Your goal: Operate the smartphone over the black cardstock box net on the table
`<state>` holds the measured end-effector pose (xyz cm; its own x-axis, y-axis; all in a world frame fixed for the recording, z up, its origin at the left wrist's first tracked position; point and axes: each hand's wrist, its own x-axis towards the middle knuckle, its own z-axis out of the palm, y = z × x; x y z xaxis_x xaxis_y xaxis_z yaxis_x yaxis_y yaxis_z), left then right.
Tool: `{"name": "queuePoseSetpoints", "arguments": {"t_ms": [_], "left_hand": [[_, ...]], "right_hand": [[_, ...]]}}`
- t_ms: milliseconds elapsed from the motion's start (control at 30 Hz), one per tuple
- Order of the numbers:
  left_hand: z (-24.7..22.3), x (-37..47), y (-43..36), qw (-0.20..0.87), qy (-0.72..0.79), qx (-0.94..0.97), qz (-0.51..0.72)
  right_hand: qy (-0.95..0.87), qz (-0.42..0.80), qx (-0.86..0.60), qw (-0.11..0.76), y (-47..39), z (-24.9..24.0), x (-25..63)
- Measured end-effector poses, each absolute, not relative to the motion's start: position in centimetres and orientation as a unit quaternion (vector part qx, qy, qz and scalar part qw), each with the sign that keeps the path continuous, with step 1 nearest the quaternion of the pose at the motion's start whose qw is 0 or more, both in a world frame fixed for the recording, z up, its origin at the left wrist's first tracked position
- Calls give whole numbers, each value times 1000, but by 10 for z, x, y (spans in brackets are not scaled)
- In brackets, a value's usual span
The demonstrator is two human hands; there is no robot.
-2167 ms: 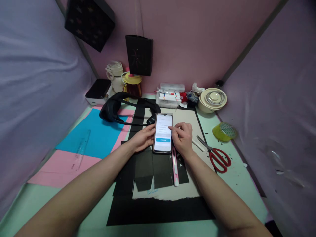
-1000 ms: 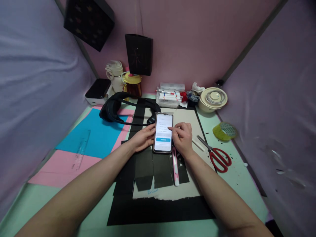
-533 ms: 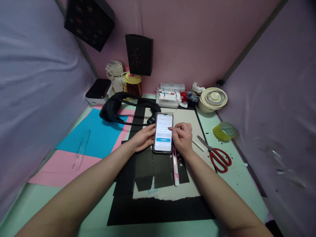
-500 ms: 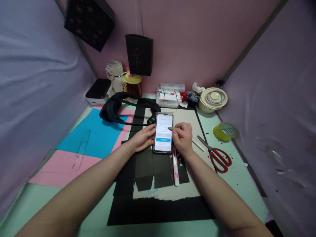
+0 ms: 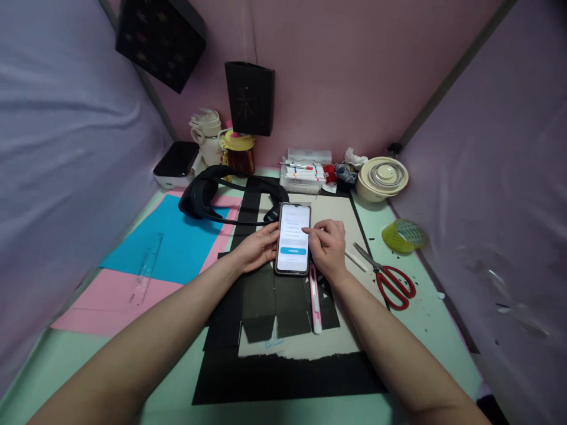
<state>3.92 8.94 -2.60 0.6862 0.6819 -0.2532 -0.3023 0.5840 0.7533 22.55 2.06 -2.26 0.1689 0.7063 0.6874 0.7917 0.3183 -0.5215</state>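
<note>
My left hand (image 5: pixel 259 249) grips a smartphone (image 5: pixel 293 262) by its left edge, fingers behind the case and thumb along the side. The lit screen shows lines of text and a blue button. Beside the right edge of the phone is my right hand (image 5: pixel 328 245), mostly curled, its index fingertip at the screen. Nothing shows inside that hand. Just below lies a pink utility knife (image 5: pixel 315 301) on pieces of cut black card (image 5: pixel 259 307). A white stick (image 5: pixel 357 261) rests right of my right hand, partly hidden by it.
Red-handled scissors (image 5: pixel 393 284) and a tape roll (image 5: pixel 402 236) lie right. A black headset (image 5: pixel 201 198) sits behind my left hand; a clear ruler (image 5: pixel 148 268) rests on blue and pink sheets. Markers (image 5: pixel 305 171) and a lidded bowl (image 5: pixel 381 180) stand behind. Black boxes (image 5: pixel 251 100) hang above.
</note>
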Motion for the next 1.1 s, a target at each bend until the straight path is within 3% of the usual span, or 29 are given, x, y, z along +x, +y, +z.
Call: {"name": "queuePoseSetpoints", "arguments": {"t_ms": [1100], "left_hand": [[-28, 39, 91, 849, 273, 346, 290]], "right_hand": [[-660, -38, -561, 498, 19, -22, 226]]}}
